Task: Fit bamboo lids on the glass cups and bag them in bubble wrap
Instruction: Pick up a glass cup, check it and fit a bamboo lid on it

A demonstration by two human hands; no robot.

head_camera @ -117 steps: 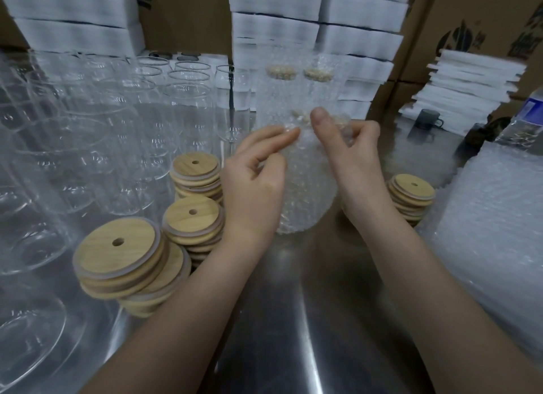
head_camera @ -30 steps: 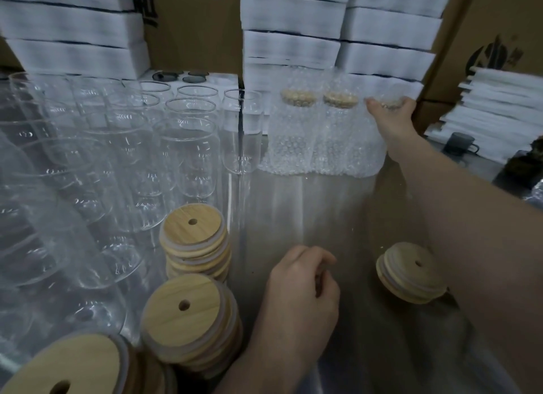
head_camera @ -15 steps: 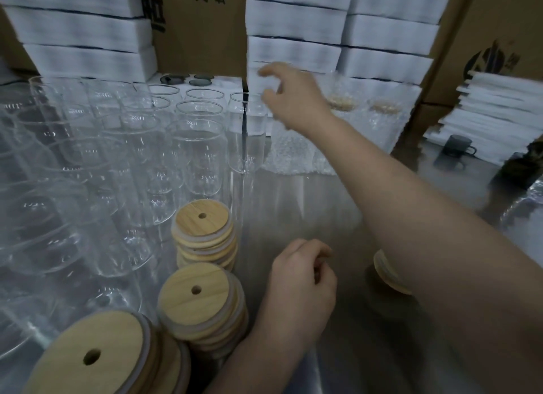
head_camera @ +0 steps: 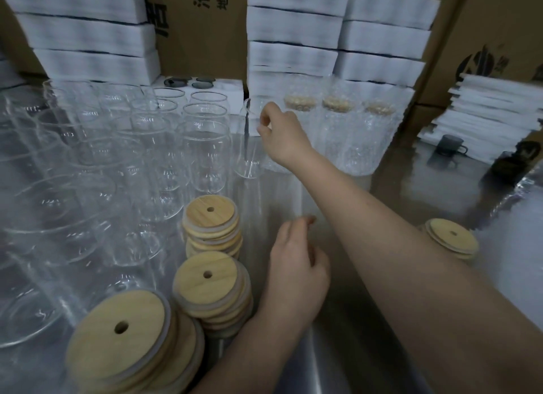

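Right hand [head_camera: 283, 137] up at frame centre-top, fingers curled at rim of glass cup [head_camera: 248, 146]; actual grasp, cannot tell. Left hand [head_camera: 296, 267] low centre, loosely curled, holding nothing, over steel table [head_camera: 338, 349]. Bamboo lid stacks [head_camera: 210, 217] lower left. Bubble-wrapped cups [head_camera: 338, 129] just right of reaching hand.

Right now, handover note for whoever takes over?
Left hand: loosely curled, empty, low over the table beside the lid stacks.
Right hand: fingers curled at the rim of a bare cup; grip unclear.
Done: three wrapped cups, lids on, at the back.
Left: the many open cups on the left need lids and wrap. Spare lids sit on the right.
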